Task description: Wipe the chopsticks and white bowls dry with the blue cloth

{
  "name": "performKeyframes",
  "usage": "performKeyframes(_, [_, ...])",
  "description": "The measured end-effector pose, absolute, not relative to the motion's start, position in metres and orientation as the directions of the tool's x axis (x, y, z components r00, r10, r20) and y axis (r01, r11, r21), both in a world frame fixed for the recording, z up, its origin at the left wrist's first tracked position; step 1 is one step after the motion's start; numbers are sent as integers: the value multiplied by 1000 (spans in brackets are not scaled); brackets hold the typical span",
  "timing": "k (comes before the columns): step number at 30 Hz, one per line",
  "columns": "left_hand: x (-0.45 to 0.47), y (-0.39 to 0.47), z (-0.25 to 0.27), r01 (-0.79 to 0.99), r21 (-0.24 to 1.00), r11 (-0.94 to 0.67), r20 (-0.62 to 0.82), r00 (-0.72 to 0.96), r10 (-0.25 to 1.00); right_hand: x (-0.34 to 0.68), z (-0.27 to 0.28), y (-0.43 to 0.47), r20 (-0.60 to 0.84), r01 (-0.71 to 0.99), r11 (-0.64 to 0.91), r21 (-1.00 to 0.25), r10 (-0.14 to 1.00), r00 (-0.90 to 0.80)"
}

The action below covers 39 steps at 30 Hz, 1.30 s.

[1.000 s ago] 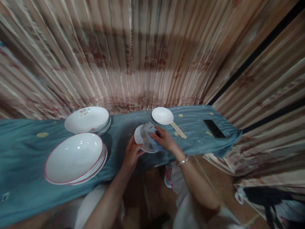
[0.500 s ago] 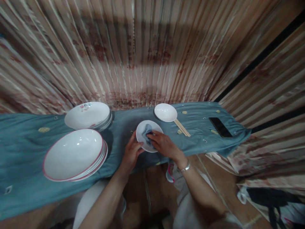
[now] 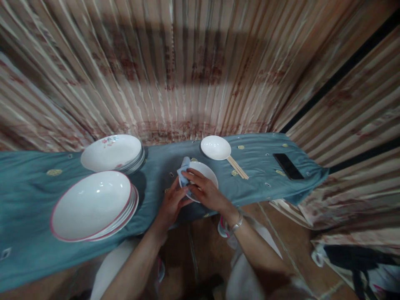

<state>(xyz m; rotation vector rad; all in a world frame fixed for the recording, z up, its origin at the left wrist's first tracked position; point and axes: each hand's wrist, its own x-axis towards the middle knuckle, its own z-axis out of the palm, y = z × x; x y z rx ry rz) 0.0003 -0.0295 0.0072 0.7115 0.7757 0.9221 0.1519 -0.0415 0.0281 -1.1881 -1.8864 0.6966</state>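
A small white bowl (image 3: 208, 171) is held in front of me, over the near side of the cloth-covered table. My left hand (image 3: 173, 201) grips its left edge, thumb towards the inside and fingers below. My right hand (image 3: 204, 189) pinches a light blue cloth (image 3: 185, 170) against the bowl's left rim. Part of the cloth folds over that rim and sticks up past it. The right hand and forearm hide much of the bowl's near side.
On the left stand a stack of red-rimmed bowls (image 3: 92, 206) and, behind it, a stack of floral plates (image 3: 112, 153). Another white bowl (image 3: 215, 147) sits at the back, with chopsticks (image 3: 238, 167) beside it. A black phone (image 3: 288, 166) lies right on the blue tablecloth (image 3: 256, 154). Curtains hang behind.
My right hand has moved the cloth from the bowl's middle to its left rim, where it now folds over the edge. The bowl has shifted slightly right.
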Motion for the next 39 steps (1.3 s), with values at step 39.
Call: performKeyframes(39, [2, -33, 6, -447, 781, 436, -298, 346, 889, 156, 9, -32, 298, 378, 365, -851, 927, -226])
